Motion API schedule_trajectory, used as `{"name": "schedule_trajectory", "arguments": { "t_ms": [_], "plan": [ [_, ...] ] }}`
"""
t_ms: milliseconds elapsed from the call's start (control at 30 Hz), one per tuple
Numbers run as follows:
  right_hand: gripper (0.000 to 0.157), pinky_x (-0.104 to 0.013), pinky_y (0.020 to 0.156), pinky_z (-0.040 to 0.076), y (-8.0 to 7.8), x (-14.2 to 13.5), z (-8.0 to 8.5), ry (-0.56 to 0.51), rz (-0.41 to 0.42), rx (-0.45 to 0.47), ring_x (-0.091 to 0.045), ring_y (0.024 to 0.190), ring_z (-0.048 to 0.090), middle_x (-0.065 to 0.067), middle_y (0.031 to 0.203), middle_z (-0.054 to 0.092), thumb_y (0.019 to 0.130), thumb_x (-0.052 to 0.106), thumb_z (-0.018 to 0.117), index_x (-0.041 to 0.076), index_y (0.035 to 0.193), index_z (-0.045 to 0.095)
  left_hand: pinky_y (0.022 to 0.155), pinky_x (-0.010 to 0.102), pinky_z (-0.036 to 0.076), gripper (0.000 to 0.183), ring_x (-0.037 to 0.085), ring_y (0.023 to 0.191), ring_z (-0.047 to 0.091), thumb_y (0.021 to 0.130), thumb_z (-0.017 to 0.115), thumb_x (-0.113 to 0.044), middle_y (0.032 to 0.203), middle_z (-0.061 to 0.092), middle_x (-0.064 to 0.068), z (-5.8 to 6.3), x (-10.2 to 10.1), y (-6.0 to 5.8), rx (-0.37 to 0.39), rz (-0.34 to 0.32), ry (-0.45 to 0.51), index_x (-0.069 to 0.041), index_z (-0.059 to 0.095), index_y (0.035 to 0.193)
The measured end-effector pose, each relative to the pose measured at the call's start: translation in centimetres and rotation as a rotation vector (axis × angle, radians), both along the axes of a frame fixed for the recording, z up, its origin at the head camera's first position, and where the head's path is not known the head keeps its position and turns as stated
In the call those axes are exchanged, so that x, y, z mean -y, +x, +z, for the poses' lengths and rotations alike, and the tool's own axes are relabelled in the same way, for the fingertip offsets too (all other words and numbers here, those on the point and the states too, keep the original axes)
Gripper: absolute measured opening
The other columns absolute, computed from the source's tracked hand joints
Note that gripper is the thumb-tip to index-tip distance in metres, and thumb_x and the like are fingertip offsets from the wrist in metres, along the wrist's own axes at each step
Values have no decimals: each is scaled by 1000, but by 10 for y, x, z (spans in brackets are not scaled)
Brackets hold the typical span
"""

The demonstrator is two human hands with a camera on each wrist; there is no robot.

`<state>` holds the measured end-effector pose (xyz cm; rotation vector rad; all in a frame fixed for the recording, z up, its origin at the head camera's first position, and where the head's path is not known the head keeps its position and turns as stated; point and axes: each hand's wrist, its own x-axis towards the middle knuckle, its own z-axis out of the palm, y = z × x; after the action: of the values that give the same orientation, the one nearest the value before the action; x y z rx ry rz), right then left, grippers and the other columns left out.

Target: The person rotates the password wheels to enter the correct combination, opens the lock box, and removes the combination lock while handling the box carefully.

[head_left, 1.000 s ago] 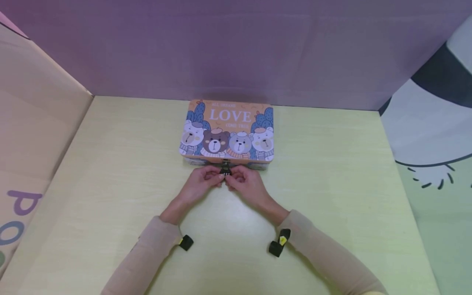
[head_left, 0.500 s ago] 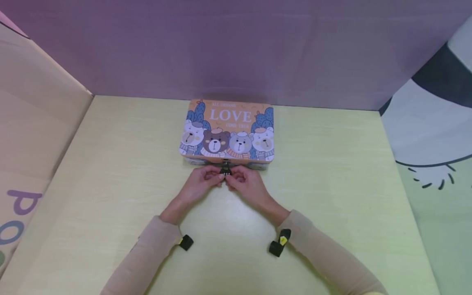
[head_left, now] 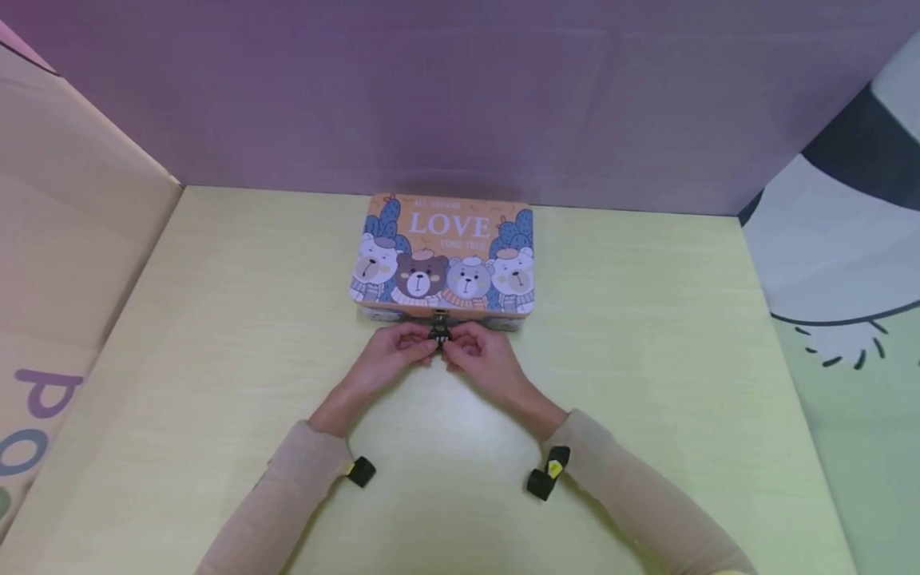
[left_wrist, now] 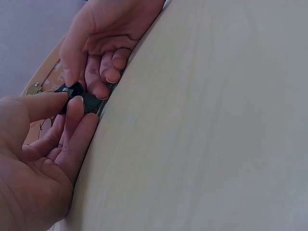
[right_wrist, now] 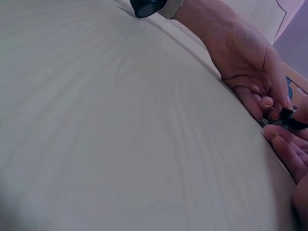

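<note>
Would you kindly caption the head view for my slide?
Left hand and right hand hold a black padlock at the front of a bear-printed box.

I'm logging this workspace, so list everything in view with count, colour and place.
Table: one, pale yellow, centre
Back wall: one, purple, behind the table
Left wall: one, beige, left of the table
Right wall: one, white, black and green, right of the table
Box: one, orange with a bear print, far side of the table
Clasp: one, gold-coloured, box front
Lock: one, black, box front
Wrist cameras: two, black, one at each wrist
Sleeves: two, beige, on both arms
Left hand: one, bare, pinching the lock
Right hand: one, bare, pinching the lock
</note>
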<state>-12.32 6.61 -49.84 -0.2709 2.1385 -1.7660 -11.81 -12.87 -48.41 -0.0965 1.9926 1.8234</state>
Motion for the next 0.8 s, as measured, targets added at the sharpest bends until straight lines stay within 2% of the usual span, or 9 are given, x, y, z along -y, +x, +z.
{"name": "schedule_trajectory", "arguments": {
  "t_ms": [467, 800],
  "plan": [
    [16, -35, 70, 61, 1, -1, 0, -86, 29, 33, -24, 73, 68, -13, 88, 71, 96, 9, 62, -3, 107, 63, 82, 26, 58, 32, 17, 86, 66, 92, 63, -3, 110, 65, 22, 1, 1, 0, 14, -2, 82, 10, 57, 120],
    [21, -39, 71, 61, 0, -2, -1, -115, 31, 40, -35, 77, 67, -21, 91, 69, 100, 13, 56, -5, 109, 62, 81, 26, 58, 31, 17, 84, 65, 92, 61, -2, 112, 64, 23, 3, 2, 1, 0, -7, 120, 13, 56, 119]
  ]
}}
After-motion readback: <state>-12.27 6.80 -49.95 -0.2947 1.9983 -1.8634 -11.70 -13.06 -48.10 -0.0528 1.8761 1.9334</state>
